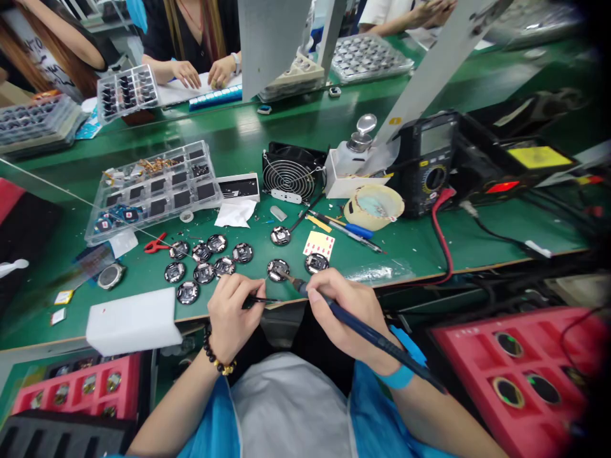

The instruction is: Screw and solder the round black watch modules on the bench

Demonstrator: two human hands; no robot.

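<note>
My right hand is closed round the dark blue handle of a soldering iron, whose tip reaches a small round black circuit module near the table's front edge. Black tweezers are pinched in my left hand, their points toward the right, just in front of that module. Another round module lies partly on a yellow-and-white sticker sheet, and one more sits farther back. Left of these, several similar modules are grouped on the green table.
A clear compartment tray stands at the back left, beside red pliers. White foam overhangs the front edge. Behind are a fan, a yellowish bowl and a multimeter. Red foam trays flank me. People sit opposite.
</note>
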